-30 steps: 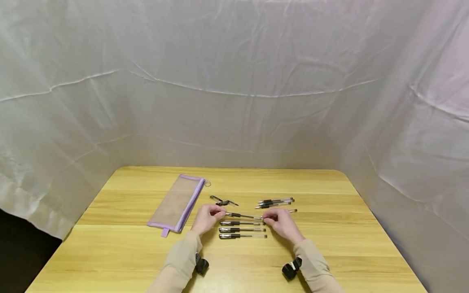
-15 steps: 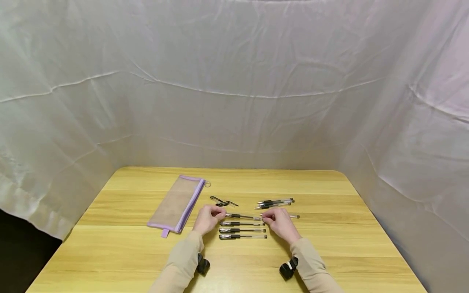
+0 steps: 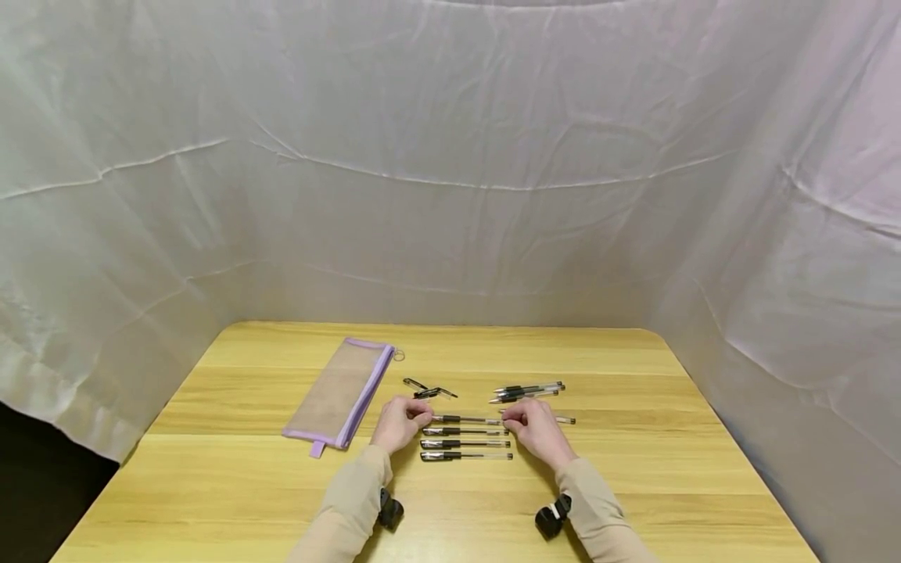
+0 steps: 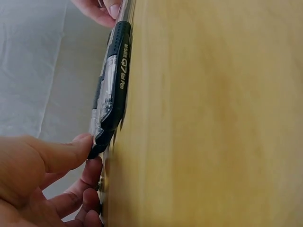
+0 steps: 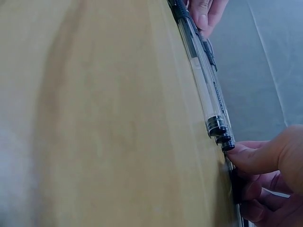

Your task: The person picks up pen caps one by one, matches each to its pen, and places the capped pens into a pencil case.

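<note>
A black gel pen with a clear barrel (image 3: 468, 420) lies crosswise between my two hands. My left hand (image 3: 397, 422) pinches its capped end between thumb and fingers. At the clear tail end, the thumb and fingers of my right hand (image 3: 538, 432) pinch it too. Directly in front of it, several capped gel pens (image 3: 466, 443) lie parallel in a row, caps to the left. The left wrist view shows lettering on the nearest pen (image 4: 120, 71). In the right wrist view, black end plugs (image 5: 217, 125) line up close to my right thumb.
Loose black pen caps (image 3: 428, 390) lie beyond my left hand. Several uncapped pens (image 3: 529, 389) are bunched behind my right hand, and another pen (image 3: 565, 421) is partly hidden by it. A purple-edged mesh zip pouch (image 3: 341, 387) lies left on the wooden table (image 3: 633, 469).
The held pen has come slightly nearer the row and now lies more parallel to it. The pen partly behind my right hand has shifted nearer. Both hands keep their grip.
</note>
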`<state>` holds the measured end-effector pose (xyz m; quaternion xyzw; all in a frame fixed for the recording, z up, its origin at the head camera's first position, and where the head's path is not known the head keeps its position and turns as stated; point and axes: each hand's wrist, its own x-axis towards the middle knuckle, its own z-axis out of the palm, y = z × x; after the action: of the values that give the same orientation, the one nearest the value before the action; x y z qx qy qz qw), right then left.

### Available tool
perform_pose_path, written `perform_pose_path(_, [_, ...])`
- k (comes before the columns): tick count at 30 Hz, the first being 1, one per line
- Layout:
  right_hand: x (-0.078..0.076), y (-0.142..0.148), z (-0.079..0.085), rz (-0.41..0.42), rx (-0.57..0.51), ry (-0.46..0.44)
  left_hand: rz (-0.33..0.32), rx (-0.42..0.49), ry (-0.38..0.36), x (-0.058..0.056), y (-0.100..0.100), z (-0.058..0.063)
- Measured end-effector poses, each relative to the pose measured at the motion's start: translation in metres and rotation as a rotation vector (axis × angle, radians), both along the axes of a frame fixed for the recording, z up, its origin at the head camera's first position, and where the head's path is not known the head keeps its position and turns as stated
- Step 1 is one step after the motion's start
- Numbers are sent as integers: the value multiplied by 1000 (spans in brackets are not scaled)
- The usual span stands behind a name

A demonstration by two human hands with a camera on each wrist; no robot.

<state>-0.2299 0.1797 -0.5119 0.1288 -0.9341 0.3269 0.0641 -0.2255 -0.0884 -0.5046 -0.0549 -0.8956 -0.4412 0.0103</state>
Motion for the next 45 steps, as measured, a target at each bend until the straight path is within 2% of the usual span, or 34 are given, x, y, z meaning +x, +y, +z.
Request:
perform_pose_path(7, [4,6,0,7,-57,-1,-1,20,13,1,-1,-1])
perform_pose_path(17, [6,31,2,-86,-126,25,14,53,19,9,-4,2])
perform_pose_path(22, [4,43,0,-126,-109,-7,18,88,20,10,-6,3])
perform_pose_path(30, [4,56,0,-204,-81,-111,43,133,-4,11,-8,3])
perform_pose_path(37, [7,63,-1,-230,-32,-116,45,135,-3,11,-7,2])
perform_pose_path(45, [8,73,-3,-232,-33,-126,49,132,8,11,-7,1])
